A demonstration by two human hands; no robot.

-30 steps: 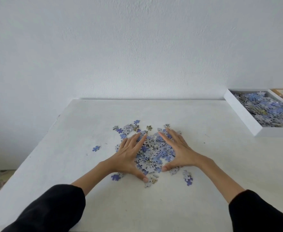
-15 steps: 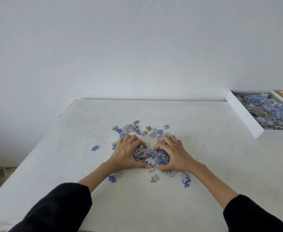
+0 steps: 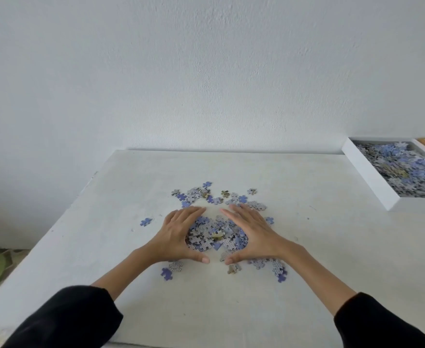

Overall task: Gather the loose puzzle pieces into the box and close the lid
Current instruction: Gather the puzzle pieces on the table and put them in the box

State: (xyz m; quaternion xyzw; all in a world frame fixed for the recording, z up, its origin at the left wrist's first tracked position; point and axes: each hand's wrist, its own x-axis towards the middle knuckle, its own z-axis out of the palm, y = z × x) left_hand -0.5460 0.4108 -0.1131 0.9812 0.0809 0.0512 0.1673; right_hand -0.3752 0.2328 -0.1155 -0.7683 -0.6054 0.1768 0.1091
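**A:** Placement of the hands?

**B:** Both laid flat on the white table (image 3: pixel 306 247): left hand (image 3: pixel 178 234) and right hand (image 3: pixel 254 232) flanking a heap of puzzle pieces (image 3: pixel 216 234). Fingers straight and angled inward, thumbs nearly meeting at the near edge. Gripping nothing. Both spread open, walling the heap in from two sides, likely to crowd it into one liftable mound.

**A:** Anything outside that wall?

**B:** A scatter of pieces (image 3: pixel 216 194) just beyond the fingertips. More loose pieces (image 3: pixel 278 268) near the right wrist and thumbs. One blue stray (image 3: pixel 146 221) well apart to the left. Probably needing a second sweep.

**A:** And the box?

**B:** Open white box (image 3: pixel 372 177) at the far right of the table, well apart from the hands, already holding many pieces. No lid on it yet. Possibly a lid beside it at the frame edge, but too cropped to tell.
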